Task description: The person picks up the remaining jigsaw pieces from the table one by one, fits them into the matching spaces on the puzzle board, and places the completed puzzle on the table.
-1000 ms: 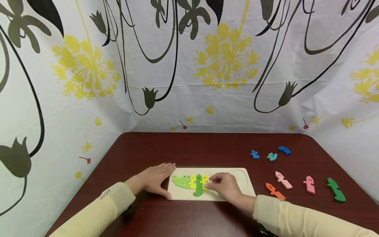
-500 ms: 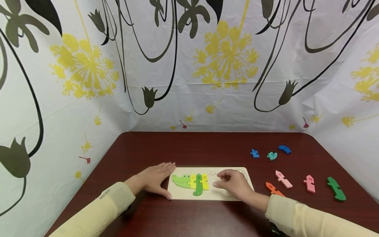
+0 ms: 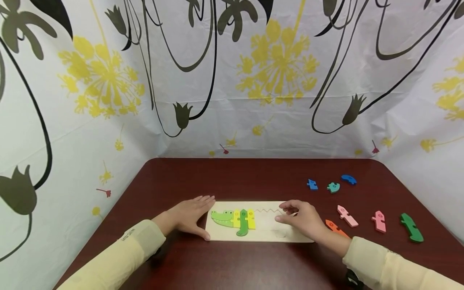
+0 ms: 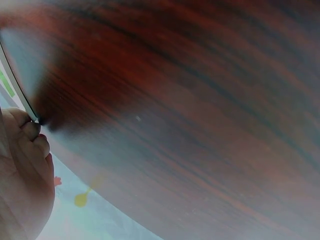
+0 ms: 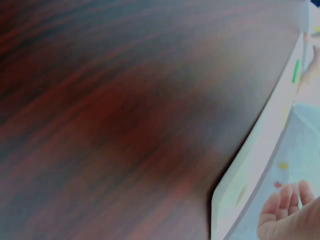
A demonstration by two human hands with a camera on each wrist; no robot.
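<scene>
While creased white cloth (image 3: 232,137) hangs along the back and both sides, printed with grey-green stems, tulip heads and big yellow flower bursts, the dark red-brown table (image 3: 217,181) in front of it has rounded far corners and a soft sheen, and up close its surface is streaked with wood grain. On it, near the middle, lies a pale, flat puzzle board (image 3: 264,233), wider than it is deep, with rounded corners on its right end. In its left half sits part of a crocodile: a bright green head piece (image 3: 222,218) with a toothy snout, then yellow, a green leg piece (image 3: 243,222) with a pointed top and curled foot, and yellow again, all fitted side by side. A thin brownish zigzag runs on across the bare part. The left hand (image 3: 190,217) rests spread at the left end, fingers by the far corner and thumb by the near one. The right hand (image 3: 302,219) is over the right end, fingers loosely bent and thumb apart from them; whether it touches the board I can't tell. Off to the right lie thick, smooth-painted loose pieces: two blue and one teal (image 3: 333,187) small ones further back, and nearer, two pink, an orange (image 3: 336,228) and a long green one (image 3: 411,228), some pointed at one end, with knobs or notches along the sides.
</scene>
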